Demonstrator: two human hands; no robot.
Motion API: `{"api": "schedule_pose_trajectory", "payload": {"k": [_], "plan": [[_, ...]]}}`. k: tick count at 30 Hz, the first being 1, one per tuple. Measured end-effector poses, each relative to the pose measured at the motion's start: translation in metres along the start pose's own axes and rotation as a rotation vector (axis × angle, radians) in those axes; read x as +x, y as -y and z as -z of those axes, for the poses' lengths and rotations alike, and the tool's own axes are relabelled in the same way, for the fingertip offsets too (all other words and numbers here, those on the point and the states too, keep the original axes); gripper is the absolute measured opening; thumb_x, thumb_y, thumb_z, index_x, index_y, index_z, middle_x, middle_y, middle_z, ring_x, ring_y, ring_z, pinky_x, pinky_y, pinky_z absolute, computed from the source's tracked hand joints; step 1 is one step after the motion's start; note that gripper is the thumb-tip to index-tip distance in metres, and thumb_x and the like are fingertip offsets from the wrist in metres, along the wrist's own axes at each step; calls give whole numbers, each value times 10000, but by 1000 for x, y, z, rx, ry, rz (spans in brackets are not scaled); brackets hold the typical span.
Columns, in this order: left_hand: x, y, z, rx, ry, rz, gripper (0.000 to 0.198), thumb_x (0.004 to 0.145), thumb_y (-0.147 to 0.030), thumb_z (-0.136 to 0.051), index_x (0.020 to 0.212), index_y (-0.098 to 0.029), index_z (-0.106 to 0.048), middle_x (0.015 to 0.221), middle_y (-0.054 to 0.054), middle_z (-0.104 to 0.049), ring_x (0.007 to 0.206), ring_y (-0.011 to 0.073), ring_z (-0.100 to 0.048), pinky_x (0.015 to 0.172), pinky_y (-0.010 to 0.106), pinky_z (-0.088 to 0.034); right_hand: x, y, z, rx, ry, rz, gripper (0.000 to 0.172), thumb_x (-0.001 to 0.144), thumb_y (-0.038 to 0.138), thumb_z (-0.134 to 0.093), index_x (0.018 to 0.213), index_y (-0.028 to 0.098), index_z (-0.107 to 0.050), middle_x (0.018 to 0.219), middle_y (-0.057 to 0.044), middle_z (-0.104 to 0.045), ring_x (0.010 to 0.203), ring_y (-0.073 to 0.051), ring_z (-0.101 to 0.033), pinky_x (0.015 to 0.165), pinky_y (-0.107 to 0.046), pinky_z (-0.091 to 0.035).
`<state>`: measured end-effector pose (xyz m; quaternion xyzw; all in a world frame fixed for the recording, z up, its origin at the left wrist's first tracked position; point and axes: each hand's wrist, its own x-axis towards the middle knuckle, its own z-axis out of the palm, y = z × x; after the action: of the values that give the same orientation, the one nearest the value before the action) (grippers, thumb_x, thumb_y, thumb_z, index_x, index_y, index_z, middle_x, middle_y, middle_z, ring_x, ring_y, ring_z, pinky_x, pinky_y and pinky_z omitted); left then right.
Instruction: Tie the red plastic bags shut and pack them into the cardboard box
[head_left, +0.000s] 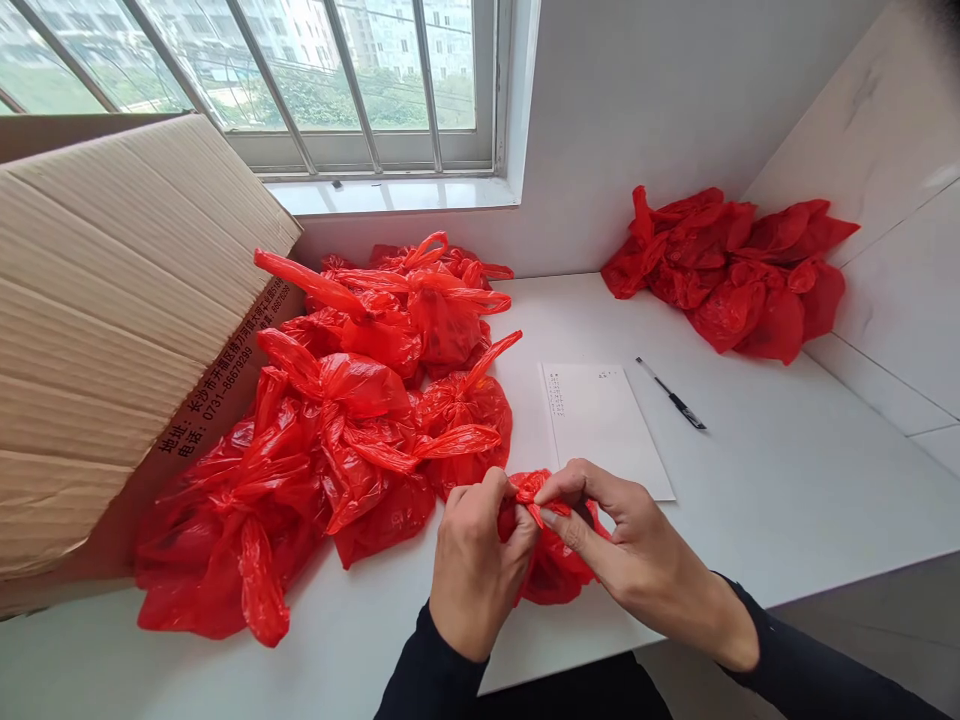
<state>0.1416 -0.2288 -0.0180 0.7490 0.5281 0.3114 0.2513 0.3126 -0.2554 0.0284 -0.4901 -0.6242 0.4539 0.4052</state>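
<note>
Both hands pinch the top of a small red bag at the near table edge.

Left hand (472,565) and right hand (622,545): fingers of each closed tight on the twisted handles of the bag (551,575), which sits on the white table (787,480) just in front of the person. Bag is thin glossy plastic, crinkled, bulging round below the knot. Left of it lies a pile (352,430) of like bags, tied, handles sticking up in strips. It rests against a tipped corrugated cardboard box (112,330) with red print: Chinese characters and a phone number starting 0731-8657, the rest unclear. A far pile (727,270) of the same red bags sits in the back right corner. Between the piles are a white sheet (607,430), small writing at its top too fine to read, and a black pen (671,393) just beside it.
</note>
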Motion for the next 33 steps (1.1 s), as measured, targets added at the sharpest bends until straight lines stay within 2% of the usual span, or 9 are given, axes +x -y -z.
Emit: {"api": "schedule_pose_trajectory", "payload": {"k": [10, 14, 15, 17, 20, 22, 26, 30, 33], "plan": [[3, 13, 10, -86, 33, 200, 95, 882, -209, -523, 797, -223, -481, 732, -26, -581, 722, 161, -513, 721, 298, -404, -14, 3, -3, 31, -116, 31, 55, 1020, 259, -554, 1024, 276, -606, 869, 19, -582, 778, -133, -546, 709, -249, -480], [0, 15, 21, -242, 106, 224, 75, 940, -308, -552, 950, -236, -569, 802, -19, -590, 767, 157, -534, 752, 298, -425, -14, 10, 5, 25, -126, 68, 73, 1012, 246, -570, 1030, 301, -614, 894, 21, -590, 806, -128, -564, 745, -239, -503], [-2, 14, 25, -321, 127, 238, 120, 958, -347, -558, 1027, -250, -577, 806, -26, -581, 765, 150, -536, 753, 288, -431, -13, 10, 7, 45, -114, 78, 123, 1002, 246, -590, 1097, 322, -610, 951, 18, -608, 858, -133, -589, 791, -247, -519], [-6, 12, 33, -474, 151, 301, 238, 973, -423, -570, 1165, -282, -558, 794, -39, -558, 755, 137, -534, 741, 264, -444, -10, 8, 11, 94, -73, 72, 367, 976, 252, -631, 1305, 375, -523, 1150, 0, -622, 1024, -156, -620, 922, -291, -538], [-12, 7, 45, -582, 136, 376, 319, 975, -477, -565, 1233, -290, -550, 828, -34, -573, 759, 122, -540, 715, 225, -459, -4, -2, 10, 31, -40, -23, 625, 943, 263, -664, 1470, 385, -351, 1398, -40, -532, 1210, -194, -577, 1044, -371, -513], [-15, 5, 50, -616, 145, 364, 314, 984, -483, -546, 1225, -283, -565, 886, -20, -602, 792, 117, -562, 723, 206, -474, -2, -10, 4, -71, -22, -70, 569, 938, 265, -662, 1437, 350, -403, 1379, -48, -543, 1197, -199, -581, 1038, -382, -513], [-24, 8, 51, -627, 189, 316, 289, 1004, -442, -529, 1253, -298, -550, 884, -26, -597, 794, 108, -574, 738, 191, -475, 2, -16, -6, -164, 47, -9, 407, 959, 222, -613, 1344, 299, -503, 1081, -13, -641, 973, -176, -632, 935, -365, -538], [-33, 13, 51, -626, 152, 332, 268, 1010, -430, -525, 1251, -313, -519, 909, -23, -608, 811, 112, -580, 756, 199, -473, 6, -15, 1, -294, -47, 113, 173, 972, 152, -554, 1095, 253, -621, 1024, -23, -648, 958, -191, -603, 868, -365, -508], [-37, 15, 53, -630, 138, 319, 239, 1005, -439, -531, 1202, -305, -530, 966, -6, -628, 923, 130, -600, 831, 209, -471, 7, -14, 9, -335, -69, 103, 145, 973, 135, -551, 1004, 253, -630, 935, -7, -645, 863, -180, -578, 775, -349, -483]]}}
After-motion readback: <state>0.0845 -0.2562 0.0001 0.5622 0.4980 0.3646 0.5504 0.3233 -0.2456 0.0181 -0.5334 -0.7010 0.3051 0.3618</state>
